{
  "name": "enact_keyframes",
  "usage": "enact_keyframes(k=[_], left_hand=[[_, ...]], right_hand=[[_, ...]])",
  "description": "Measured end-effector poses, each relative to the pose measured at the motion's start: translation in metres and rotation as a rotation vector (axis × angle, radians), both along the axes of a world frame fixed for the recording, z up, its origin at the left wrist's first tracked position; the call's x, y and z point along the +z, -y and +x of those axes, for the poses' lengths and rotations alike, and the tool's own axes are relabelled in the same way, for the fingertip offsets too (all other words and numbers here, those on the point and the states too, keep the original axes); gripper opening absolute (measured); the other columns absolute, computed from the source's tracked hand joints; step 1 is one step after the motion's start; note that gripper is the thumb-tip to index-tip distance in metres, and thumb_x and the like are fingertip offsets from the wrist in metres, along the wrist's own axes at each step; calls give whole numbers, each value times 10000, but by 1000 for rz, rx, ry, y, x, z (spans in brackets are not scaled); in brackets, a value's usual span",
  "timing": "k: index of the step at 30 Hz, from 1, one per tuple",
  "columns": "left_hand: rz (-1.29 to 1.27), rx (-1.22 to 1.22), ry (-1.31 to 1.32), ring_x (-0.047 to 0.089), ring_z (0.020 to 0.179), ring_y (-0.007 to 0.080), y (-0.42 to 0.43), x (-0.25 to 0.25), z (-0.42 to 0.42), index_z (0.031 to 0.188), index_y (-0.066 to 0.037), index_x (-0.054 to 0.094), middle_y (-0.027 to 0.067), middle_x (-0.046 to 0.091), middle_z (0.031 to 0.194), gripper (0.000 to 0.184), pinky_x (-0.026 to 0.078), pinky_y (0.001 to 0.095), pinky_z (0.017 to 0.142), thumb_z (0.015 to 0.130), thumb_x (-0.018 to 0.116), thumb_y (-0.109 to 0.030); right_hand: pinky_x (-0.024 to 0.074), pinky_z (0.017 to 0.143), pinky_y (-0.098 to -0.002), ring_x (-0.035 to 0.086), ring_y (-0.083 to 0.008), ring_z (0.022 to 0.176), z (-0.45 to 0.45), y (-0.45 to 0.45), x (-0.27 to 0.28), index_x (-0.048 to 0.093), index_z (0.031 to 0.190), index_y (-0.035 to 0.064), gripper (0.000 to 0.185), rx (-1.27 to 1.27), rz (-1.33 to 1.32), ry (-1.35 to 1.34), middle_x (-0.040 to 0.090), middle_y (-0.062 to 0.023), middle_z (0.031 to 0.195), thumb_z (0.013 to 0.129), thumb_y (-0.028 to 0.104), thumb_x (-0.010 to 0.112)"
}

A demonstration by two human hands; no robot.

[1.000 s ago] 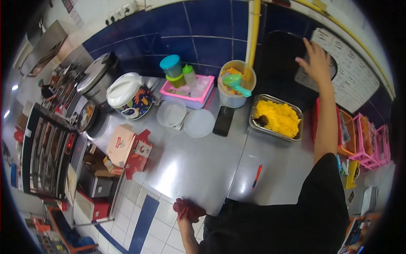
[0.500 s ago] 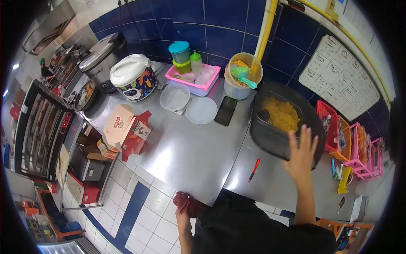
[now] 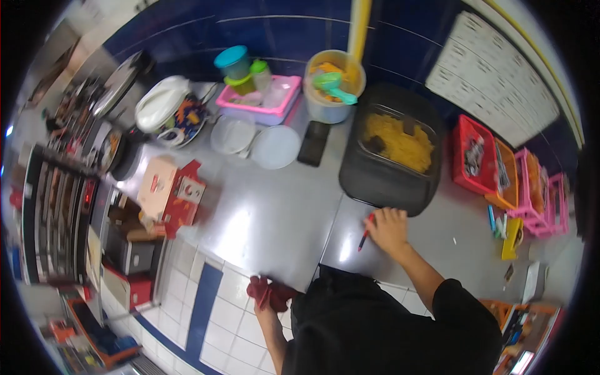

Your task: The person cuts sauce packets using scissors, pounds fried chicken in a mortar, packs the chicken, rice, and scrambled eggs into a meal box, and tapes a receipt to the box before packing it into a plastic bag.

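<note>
The left hand [image 3: 264, 307] is closed around a dark red cloth [image 3: 282, 297], just by the near edge of the steel table [image 3: 269, 206]. Over to the right hand [image 3: 390, 232]: fingers curled at the top of 1 red pen [image 3: 363, 240] lying on the table, and I can't tell whether they grip it. Right ahead of those fingertips is the dark lid [image 3: 381, 189], yellow food [image 3: 403, 149] showing through, with 1 black phone [image 3: 314, 144] to its left and 1 red basket [image 3: 461, 164] to its right.
</note>
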State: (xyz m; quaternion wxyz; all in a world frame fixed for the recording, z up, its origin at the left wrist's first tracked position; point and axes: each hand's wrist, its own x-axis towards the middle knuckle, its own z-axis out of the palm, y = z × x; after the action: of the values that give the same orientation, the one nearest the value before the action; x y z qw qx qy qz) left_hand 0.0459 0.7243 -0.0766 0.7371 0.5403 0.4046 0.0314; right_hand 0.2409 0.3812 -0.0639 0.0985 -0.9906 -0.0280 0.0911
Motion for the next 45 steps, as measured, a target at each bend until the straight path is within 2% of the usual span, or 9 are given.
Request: enact_keyframes(k=[2,8,12,16,22,27,32,38,45], left_hand=[[10,74,112,617,1130,219,20,10,6,1448,-3,434,108,612,1279,650,495,356,934,981,609,-421],[44,-159,45,626,1112,224,38,14,26,1428,0,444,114,617,1270,615,503,356,926,984,604,-395],[63,-341,26,633,1101,228,48,17,56,1416,2,451,118,621,1263,592,509,357,921,986,600,-378],[76,-499,7,639,1089,231,61,22,82,1403,4,458,122,625,1257,569,514,357,916,988,597,-361],[120,-615,-45,648,1071,236,80,33,104,1383,7,469,128,630,1247,535,523,357,908,991,591,-335],[143,-674,-55,656,1056,240,79,44,113,1367,9,478,133,635,1239,506,530,358,901,993,587,-314],[156,-622,-5,664,1042,244,58,61,101,1351,12,487,138,639,1230,478,537,358,895,995,583,-292],[82,-220,-9,670,1010,235,45,107,109,1294,0,520,133,653,1168,319,549,354,866,1005,553,-130],[69,-764,46,594,1163,255,34,106,85,1525,-37,349,156,560,1328,771,456,401,1022,1026,310,-623]], right_hand=[[455,946,-537,683,-391,929,-20,-12,-24,643,1005,35,463,-143,-63,-29,703,-191,914,855,473,627],[540,806,-497,695,-378,891,-59,44,-16,663,964,18,371,-301,170,-343,713,-207,941,830,357,593],[537,551,-369,637,-192,512,-88,175,26,684,843,2,406,-763,661,-359,633,-92,614,808,405,718],[530,753,-500,698,-391,850,-124,354,17,692,929,53,399,-1019,-59,246,703,-220,823,946,434,575],[556,810,-524,687,-411,958,-127,512,52,649,1107,86,254,-1211,-599,55,687,-169,1086,963,239,506],[534,854,-512,658,-409,1041,-62,473,51,633,1130,76,322,-1070,-339,-41,674,-200,1116,962,329,525],[453,976,-539,547,-486,1164,-51,368,-101,597,1239,23,452,-1025,-109,179,571,-309,1271,957,373,551],[442,1033,-457,644,-348,1049,-51,22,13,644,1205,75,443,169,710,172,693,-142,1131,850,319,746],[480,959,-344,634,-204,1057,-35,-133,11,612,1241,6,359,88,1637,-523,680,-99,1153,975,246,639]])
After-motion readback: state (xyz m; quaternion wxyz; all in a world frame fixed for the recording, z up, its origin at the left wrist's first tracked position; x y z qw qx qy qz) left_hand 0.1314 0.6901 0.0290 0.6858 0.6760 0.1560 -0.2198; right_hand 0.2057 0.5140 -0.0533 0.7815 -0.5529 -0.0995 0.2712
